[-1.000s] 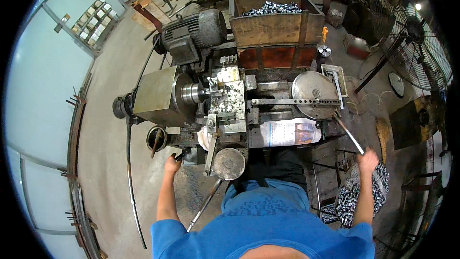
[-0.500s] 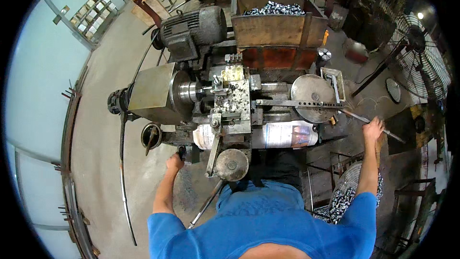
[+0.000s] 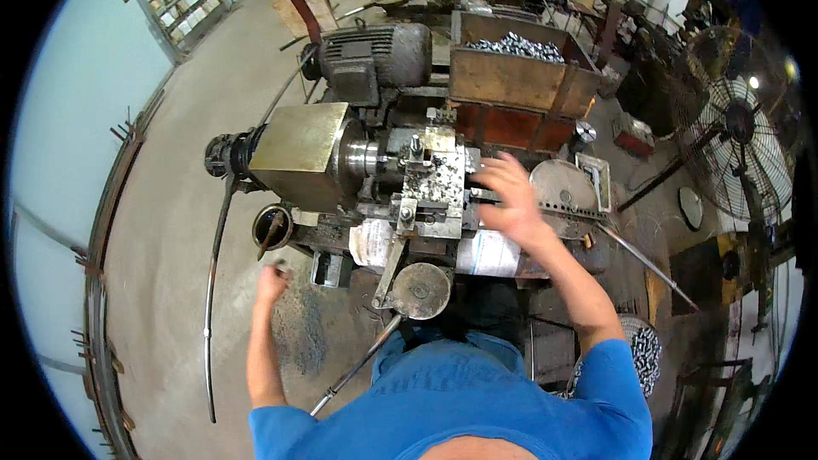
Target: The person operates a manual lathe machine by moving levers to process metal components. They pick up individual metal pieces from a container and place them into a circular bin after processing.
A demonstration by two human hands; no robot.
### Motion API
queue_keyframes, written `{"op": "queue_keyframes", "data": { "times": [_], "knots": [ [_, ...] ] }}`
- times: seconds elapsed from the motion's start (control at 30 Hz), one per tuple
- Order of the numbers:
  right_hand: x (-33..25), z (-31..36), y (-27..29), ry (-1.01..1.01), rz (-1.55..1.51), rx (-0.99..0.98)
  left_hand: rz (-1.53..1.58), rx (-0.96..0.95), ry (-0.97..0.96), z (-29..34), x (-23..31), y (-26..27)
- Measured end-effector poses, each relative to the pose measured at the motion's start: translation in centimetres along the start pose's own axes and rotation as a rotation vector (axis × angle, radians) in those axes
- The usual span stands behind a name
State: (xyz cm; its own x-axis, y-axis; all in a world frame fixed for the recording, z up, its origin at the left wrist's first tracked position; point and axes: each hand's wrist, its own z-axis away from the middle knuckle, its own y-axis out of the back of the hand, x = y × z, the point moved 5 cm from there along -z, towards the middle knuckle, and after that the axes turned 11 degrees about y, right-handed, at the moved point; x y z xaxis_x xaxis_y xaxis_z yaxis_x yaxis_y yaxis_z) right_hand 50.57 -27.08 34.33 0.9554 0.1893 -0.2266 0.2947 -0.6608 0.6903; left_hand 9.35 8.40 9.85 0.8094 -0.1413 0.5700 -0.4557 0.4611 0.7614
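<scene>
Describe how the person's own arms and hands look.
The left hand and right hand are bare, without gloves. The forearms are uncovered, with no watch or band visible. The sleeves are short and blue, ending above the elbows.

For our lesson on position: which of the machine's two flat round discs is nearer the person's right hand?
The rear disc, just right of the right hand, by the holed bar; the front disc sits apart, lower and further left in the picture.
</scene>
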Motion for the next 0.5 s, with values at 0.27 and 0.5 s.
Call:
{"op": "queue_keyframes", "data": {
  "times": [0.27, 0.5],
  "knots": [
    [-1.1, -11.7, -16.6, 0.101, 0.394, -0.746, -0.503, 0.749, 0.214, 7.8, -1.0, 19.2],
    [1.5, -10.7, -16.9, 0.074, 0.343, -0.68, -0.284, 0.679, 0.179, 14.4, 7.4, 9.6]
  ]
}}
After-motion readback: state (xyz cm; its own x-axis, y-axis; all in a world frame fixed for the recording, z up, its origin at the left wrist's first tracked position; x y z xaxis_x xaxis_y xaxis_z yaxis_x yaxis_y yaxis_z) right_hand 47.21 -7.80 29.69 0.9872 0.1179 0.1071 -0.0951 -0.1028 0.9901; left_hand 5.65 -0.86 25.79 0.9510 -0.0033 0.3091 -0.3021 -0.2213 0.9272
